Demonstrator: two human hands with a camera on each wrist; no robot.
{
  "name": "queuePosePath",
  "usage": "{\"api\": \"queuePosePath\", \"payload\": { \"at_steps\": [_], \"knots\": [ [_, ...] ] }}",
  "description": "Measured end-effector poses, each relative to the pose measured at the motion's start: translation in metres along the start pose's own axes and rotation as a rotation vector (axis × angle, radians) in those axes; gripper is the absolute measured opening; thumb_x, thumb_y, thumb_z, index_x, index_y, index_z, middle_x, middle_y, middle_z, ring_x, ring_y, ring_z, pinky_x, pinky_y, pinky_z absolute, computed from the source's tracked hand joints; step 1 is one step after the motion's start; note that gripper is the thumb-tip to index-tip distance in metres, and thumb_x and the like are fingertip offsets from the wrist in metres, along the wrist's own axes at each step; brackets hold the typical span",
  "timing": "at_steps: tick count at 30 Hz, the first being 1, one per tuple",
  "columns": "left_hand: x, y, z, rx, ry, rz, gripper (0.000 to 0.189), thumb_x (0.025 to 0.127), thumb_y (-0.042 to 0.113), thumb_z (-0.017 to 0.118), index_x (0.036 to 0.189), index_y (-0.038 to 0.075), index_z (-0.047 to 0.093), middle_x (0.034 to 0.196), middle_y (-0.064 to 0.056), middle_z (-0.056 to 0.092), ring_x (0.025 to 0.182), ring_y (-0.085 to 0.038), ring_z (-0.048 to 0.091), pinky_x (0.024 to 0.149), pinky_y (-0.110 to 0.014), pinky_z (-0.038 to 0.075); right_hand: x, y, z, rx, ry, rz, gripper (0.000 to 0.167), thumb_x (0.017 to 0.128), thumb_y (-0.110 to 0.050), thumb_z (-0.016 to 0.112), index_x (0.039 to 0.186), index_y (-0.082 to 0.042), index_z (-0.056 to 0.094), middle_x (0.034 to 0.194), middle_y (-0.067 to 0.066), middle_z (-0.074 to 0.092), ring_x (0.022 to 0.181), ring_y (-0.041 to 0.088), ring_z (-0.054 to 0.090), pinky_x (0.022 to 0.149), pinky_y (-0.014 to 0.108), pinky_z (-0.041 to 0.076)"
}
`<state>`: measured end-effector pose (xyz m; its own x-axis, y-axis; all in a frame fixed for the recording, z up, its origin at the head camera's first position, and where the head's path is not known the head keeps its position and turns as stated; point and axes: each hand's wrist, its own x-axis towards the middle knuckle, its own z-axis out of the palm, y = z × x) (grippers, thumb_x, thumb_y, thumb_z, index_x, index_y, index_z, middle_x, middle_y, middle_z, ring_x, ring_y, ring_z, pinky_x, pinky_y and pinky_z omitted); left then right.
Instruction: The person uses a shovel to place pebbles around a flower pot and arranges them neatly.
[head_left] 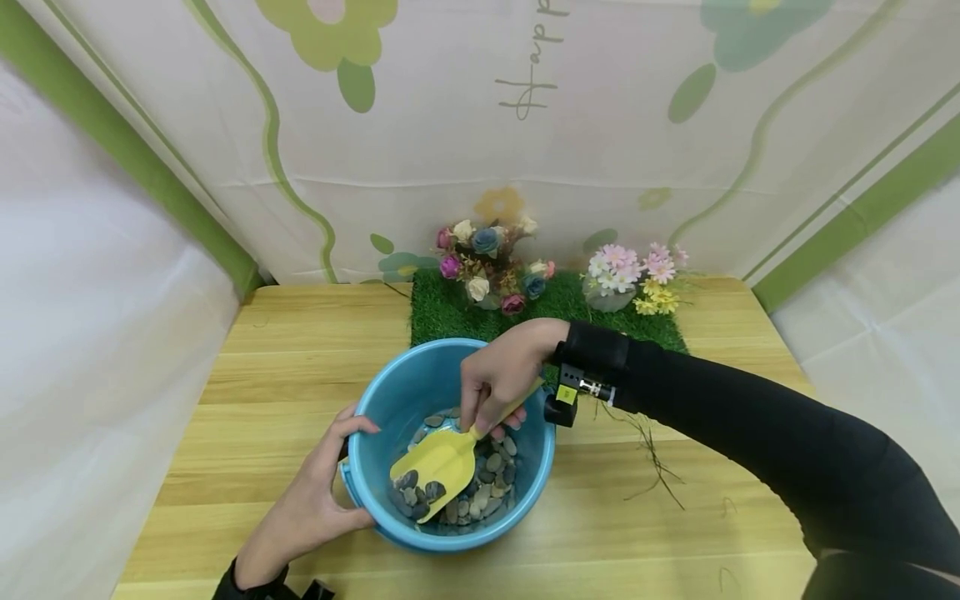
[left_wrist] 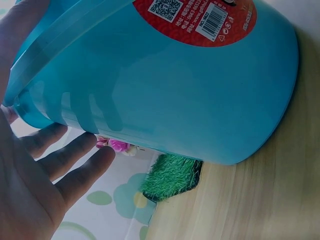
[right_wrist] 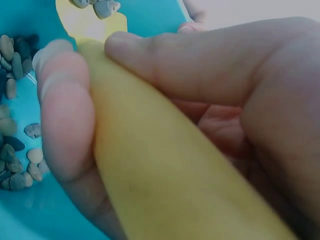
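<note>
A blue plastic bucket (head_left: 375,375) stands on the table with grey and pale pebbles (head_left: 491,483) at its bottom. My left hand (head_left: 318,492) holds the bucket's left side by the rim, index fingertip over the edge; in the left wrist view its other fingers (left_wrist: 75,155) stretch alongside the outer wall. Inside the bucket, my right hand (head_left: 506,375) grips a yellow scoop (head_left: 442,454) by its handle, the blade tilted down to the left. Several dark pebbles lie on the blade near its front edge. The right wrist view shows thumb and fingers wrapped about the handle (right_wrist: 145,150).
Behind the bucket, a green turf mat (head_left: 427,312) bears a mixed rose bouquet (head_left: 487,258) and a glass vase of pink, white and yellow flowers (head_left: 622,275). Thin dark strands (head_left: 656,458) lie on the wooden table (head_left: 277,367) at right. A patterned curtain (head_left: 450,142) hangs behind.
</note>
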<state>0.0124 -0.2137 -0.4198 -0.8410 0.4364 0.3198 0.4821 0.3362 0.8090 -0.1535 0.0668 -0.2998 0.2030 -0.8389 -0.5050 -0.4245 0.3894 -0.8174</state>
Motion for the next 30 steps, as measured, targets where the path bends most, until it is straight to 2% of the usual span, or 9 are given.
{"api": "queuePosePath", "payload": {
  "at_steps": [7,13,19,24,30],
  "knots": [
    [0.0,-0.001,0.0,0.003,-0.006,-0.003,0.09,0.07,0.03,0.096,0.136,0.002,0.042,0.161,-0.014,0.027,0.137,-0.038,0.038,0.093,-0.037,0.054,-0.013,0.002,0.0,0.044,0.02,-0.019,0.033,0.107,-0.007,0.051,0.137,0.001,0.061,0.099,0.014,0.073,0.073,0.017,0.065,0.077,0.036,0.057],
    [0.0,0.0,0.0,0.014,-0.001,-0.012,0.09,0.068,0.026,0.097,0.136,0.003,0.042,0.161,-0.014,0.027,0.138,-0.036,0.037,0.094,-0.036,0.053,-0.021,0.003,0.001,0.052,0.042,-0.044,0.033,0.107,-0.008,0.051,0.138,0.0,0.06,0.1,0.008,0.074,0.074,0.02,0.066,0.077,0.036,0.057],
    [0.0,0.001,0.0,0.02,0.002,-0.013,0.091,0.066,0.022,0.098,0.136,0.002,0.042,0.16,-0.014,0.028,0.137,-0.04,0.038,0.094,-0.036,0.053,-0.029,0.003,0.002,0.057,0.062,-0.085,0.033,0.107,-0.008,0.052,0.137,0.0,0.061,0.1,0.011,0.073,0.073,0.021,0.065,0.074,0.037,0.057],
    [0.0,0.0,0.0,0.014,0.001,-0.009,0.091,0.067,0.022,0.097,0.137,0.005,0.042,0.161,-0.014,0.027,0.136,-0.04,0.038,0.092,-0.037,0.055,-0.04,0.006,0.003,0.061,0.119,-0.095,0.03,0.107,-0.009,0.053,0.133,-0.002,0.066,0.095,0.01,0.072,0.072,0.022,0.065,0.071,0.038,0.057],
    [0.0,0.0,0.0,-0.001,-0.002,-0.006,0.09,0.068,0.021,0.097,0.137,0.004,0.042,0.161,-0.014,0.026,0.138,-0.036,0.037,0.092,-0.037,0.055,-0.058,0.008,0.007,0.068,0.195,-0.101,0.032,0.107,-0.011,0.053,0.136,-0.003,0.063,0.096,0.008,0.073,0.071,0.024,0.065,0.069,0.038,0.058]
  ]
}}
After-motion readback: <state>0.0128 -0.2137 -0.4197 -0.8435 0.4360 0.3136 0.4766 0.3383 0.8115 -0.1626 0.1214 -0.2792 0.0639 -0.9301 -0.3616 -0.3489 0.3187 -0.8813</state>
